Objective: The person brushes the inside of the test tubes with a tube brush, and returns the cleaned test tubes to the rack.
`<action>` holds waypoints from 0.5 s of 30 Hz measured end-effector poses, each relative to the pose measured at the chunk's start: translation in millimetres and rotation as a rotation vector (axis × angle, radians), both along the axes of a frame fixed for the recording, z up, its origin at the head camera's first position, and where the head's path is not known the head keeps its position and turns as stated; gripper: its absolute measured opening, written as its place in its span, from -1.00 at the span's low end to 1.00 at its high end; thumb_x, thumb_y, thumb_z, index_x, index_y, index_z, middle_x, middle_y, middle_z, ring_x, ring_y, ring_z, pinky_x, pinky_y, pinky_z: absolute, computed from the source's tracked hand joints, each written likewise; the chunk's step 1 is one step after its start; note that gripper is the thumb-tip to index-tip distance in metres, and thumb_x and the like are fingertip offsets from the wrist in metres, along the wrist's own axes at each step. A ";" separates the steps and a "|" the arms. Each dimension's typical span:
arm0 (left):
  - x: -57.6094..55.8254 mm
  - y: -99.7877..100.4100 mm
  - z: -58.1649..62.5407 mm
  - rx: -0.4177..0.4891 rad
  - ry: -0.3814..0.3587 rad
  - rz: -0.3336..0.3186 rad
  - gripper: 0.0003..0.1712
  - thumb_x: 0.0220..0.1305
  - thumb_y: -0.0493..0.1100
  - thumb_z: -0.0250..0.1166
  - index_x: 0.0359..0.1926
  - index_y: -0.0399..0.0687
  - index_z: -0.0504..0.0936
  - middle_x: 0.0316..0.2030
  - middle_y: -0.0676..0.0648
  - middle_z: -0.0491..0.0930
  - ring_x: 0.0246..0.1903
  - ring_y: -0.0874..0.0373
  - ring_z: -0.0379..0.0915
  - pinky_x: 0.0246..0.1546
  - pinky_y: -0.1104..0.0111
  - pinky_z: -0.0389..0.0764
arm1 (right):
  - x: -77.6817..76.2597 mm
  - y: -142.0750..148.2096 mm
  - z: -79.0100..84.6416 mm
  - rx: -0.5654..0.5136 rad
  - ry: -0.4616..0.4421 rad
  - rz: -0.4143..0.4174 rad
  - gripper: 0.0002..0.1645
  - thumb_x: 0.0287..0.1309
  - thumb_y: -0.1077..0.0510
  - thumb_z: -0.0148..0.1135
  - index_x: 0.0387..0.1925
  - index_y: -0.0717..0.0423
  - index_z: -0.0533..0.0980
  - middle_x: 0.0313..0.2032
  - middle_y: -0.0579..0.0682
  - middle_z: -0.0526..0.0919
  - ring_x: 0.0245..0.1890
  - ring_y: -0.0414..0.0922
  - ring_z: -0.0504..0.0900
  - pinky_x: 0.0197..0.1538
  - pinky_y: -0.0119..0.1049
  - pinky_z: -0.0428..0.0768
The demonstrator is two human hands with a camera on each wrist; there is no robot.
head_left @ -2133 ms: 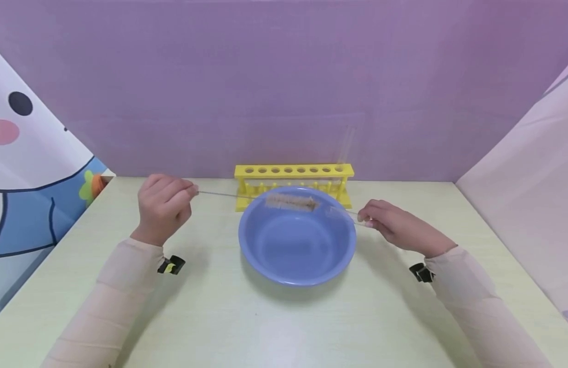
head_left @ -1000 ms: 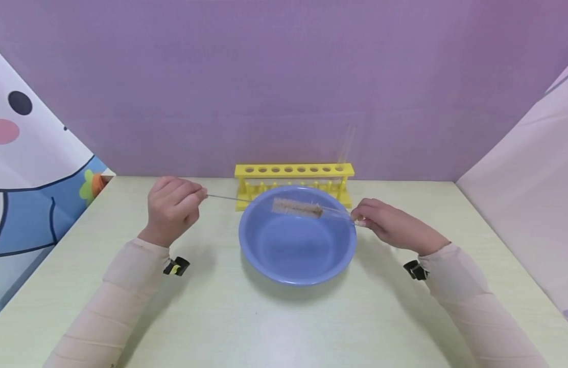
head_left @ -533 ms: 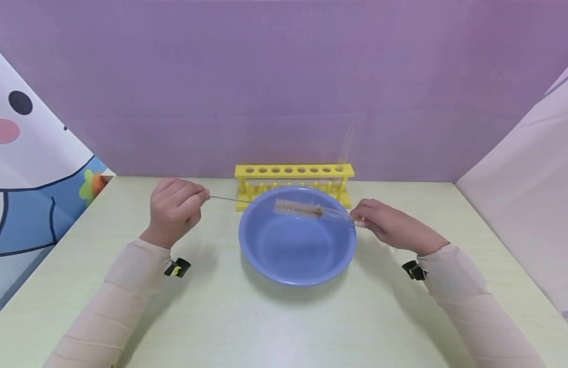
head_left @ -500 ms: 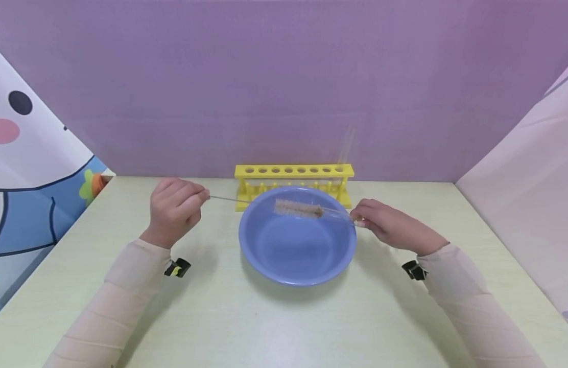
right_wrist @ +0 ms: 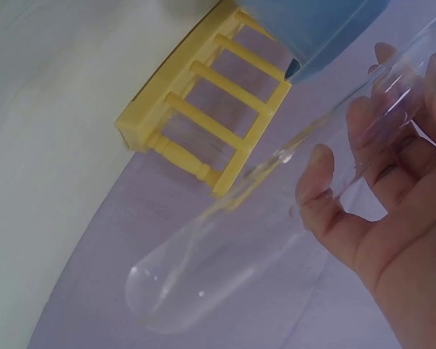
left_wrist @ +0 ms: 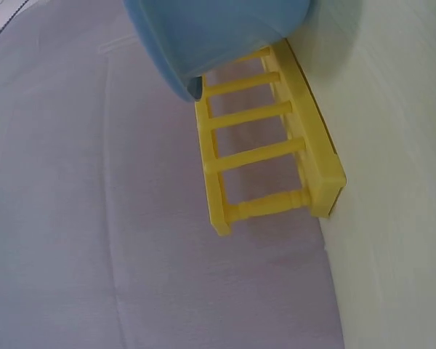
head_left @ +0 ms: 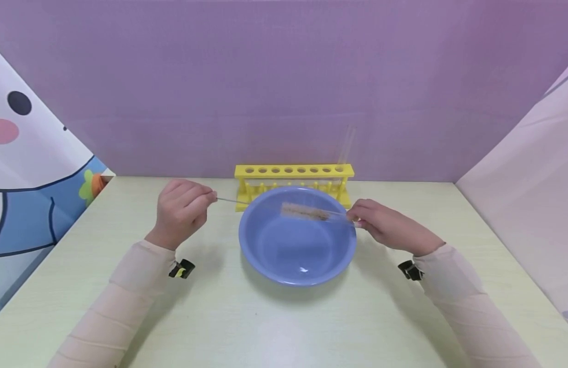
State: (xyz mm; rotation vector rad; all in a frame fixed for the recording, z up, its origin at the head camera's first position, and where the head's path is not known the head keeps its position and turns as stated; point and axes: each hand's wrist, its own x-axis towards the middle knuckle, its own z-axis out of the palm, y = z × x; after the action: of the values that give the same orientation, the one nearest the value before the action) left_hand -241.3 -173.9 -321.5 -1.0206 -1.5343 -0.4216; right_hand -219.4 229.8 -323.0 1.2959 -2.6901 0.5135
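Stage, as judged: brushing of one tube in hand, neither begun fresh nor plainly finished; bristles at or inside the tube's mouth, which of the two cannot be told through blur and clear glass; tube and brush not yet parted; remaining, by judgement, the rest of this brushing and the separating of the pair; whether the racked tube has been brushed cannot be told.

Blue basin [head_left: 252,248], one, landmark; water within, cannot tell; one glint on its floor.

Brush [head_left: 302,210], one; bristles above the basin's far half, wire running out past the basin's rim on the left-hand side.

Held tube [right_wrist: 196,280], one, clear, round-ended; mouth above the basin, closed end beyond its rim on the right-hand side.

Yellow rack [head_left: 294,175], one, behind the basin; holes, eight; pegs partly hidden, uncounted.

Racked tube [head_left: 346,145], apparently one, behind the basin, in the rack's end hole nearest the right hand.

Hands, two: left hand [head_left: 180,209], beside the basin, fingers curled, pinching the brush's wire; right hand [head_left: 394,227], opposite side of the basin, fingertips bent about the held tube.
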 end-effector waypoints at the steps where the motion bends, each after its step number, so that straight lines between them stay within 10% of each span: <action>1: 0.1 -0.1 0.1 -0.005 -0.014 -0.003 -0.69 0.20 -0.43 -0.04 -0.58 -0.22 0.55 -0.63 -0.10 0.59 -0.63 0.00 0.51 -0.54 0.16 0.43 | 0.0 -0.4 -0.2 0.001 0.002 -0.005 -0.71 0.14 0.46 0.14 -0.12 0.19 0.54 -0.18 -0.07 0.54 -0.15 -0.16 0.52 -0.08 -0.24 0.56; 15: 4.0 -5.6 1.5 -0.174 -0.351 0.016 -0.81 0.05 -0.50 0.05 -0.45 -0.18 0.50 -0.54 -0.04 0.57 -0.57 0.08 0.45 -0.53 0.26 0.38 | -2.0 -0.9 -6.3 0.006 0.050 -0.035 -0.72 0.10 0.48 0.17 -0.13 0.24 0.52 -0.20 -0.04 0.53 -0.17 -0.14 0.51 -0.12 -0.27 0.57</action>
State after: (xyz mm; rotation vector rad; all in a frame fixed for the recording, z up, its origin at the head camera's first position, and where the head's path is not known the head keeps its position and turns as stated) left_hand -237.3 -179.5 -320.0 -1.1090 -1.9184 -0.4808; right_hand -221.3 228.9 -329.3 1.2441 -2.6704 0.4626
